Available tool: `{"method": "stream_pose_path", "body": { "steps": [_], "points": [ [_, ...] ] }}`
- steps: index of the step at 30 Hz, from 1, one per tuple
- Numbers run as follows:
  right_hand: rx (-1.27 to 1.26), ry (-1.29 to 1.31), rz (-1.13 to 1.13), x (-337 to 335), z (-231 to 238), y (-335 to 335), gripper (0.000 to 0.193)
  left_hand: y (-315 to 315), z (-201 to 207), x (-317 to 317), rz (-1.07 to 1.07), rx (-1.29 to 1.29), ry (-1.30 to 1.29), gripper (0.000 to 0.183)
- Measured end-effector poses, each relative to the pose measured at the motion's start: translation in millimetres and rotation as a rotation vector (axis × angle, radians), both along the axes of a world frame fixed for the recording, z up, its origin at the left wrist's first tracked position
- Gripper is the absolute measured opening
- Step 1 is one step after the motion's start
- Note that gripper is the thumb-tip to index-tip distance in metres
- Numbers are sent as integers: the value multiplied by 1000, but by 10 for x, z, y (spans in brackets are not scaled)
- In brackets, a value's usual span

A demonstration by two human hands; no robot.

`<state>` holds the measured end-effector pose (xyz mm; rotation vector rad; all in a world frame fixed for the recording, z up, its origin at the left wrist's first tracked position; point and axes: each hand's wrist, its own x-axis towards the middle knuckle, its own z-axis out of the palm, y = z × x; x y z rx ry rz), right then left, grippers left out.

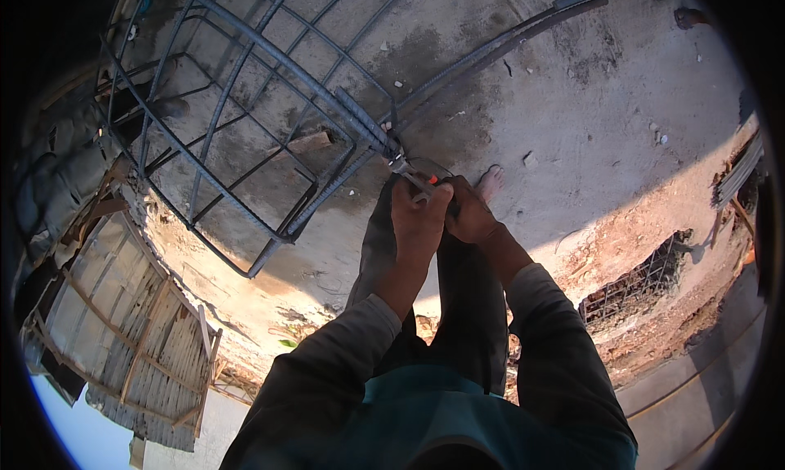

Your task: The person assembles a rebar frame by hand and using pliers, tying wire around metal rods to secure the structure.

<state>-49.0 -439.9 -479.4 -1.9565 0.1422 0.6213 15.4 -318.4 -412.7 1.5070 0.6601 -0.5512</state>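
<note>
My left hand (419, 223) is closed around a pair of metal pliers (406, 170) with an orange-red patch on a handle. The jaws are at a corner of the rebar cage (282, 57), where several ribbed bars meet. My right hand (471, 213) is closed close against the left one, at the handle end. Its fingers are partly hidden, and what it grips is hard to see. Thin dark wire (429, 161) curves out beside the jaws. Both forearms reach up from the lower edge in long sleeves.
The cage spreads over the concrete floor (572, 135) to the upper left, with long bars (523, 24) running to the upper right. My bare foot (491, 181) stands near my right hand. A pit with a rebar mesh (642, 282) lies at right, corrugated sheeting (123, 323) at lower left.
</note>
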Motion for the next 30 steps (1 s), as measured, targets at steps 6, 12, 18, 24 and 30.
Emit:
{"method": "stream_pose_path", "body": {
  "steps": [6, 12, 18, 24, 30],
  "points": [
    [127, -130, -27, -66, -380, 270, 57, -196, -216, 41, 123, 206, -3, 48],
    [-16, -14, -102, -160, 380, 111, 58, 343, 602, 82, -137, 409, -123, 30],
    [-50, -48, -62, -174, 490, 93, 64, 644, 32, 1681, -400, 529, -216, 29],
    [-57, -78, -131, -152, 462, -84, 64, 258, -4, 1558, 39, -53, -12, 15],
    [-114, -173, -89, -16, 17, -101, 64, 219, -48, 1526, 152, -188, -65, 8]
  ]
}}
